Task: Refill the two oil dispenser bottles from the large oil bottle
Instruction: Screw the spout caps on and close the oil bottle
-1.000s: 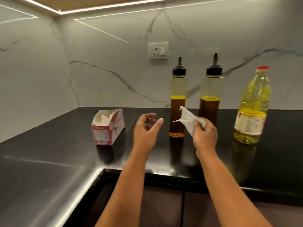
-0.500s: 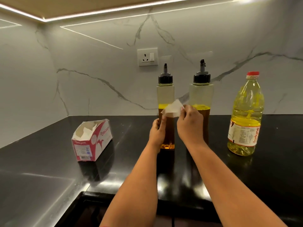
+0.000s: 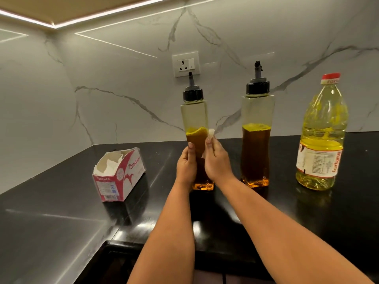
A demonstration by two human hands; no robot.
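Since half a second ago the right hand (image 3: 217,160) has slid its white tissue (image 3: 210,133) from the front of the left dispenser bottle (image 3: 194,124) round to that bottle's right side, and the oil inside now slants. Its fingers are curled, pinching the tissue against the bottle wall at about the oil line. On the other side, the left hand (image 3: 186,165) grips the same bottle low down, thumb up along the front and fingers wrapped behind. This bottle stands on the black countertop (image 3: 61,218), its black spout cap on, amber oil filling roughly the lower half. Just to its right, apart from both hands, the right dispenser bottle (image 3: 256,140) stands upright, capped too and filled to a similar level. Farther right, the large oil bottle (image 3: 322,136) stands with its red cap on, yellow oil reaching well up its body. Left of the hands, a torn-open tissue box (image 3: 119,173) lies on the counter. Behind the bottles, a white wall socket (image 3: 185,63) sits in the marble backsplash (image 3: 102,89).
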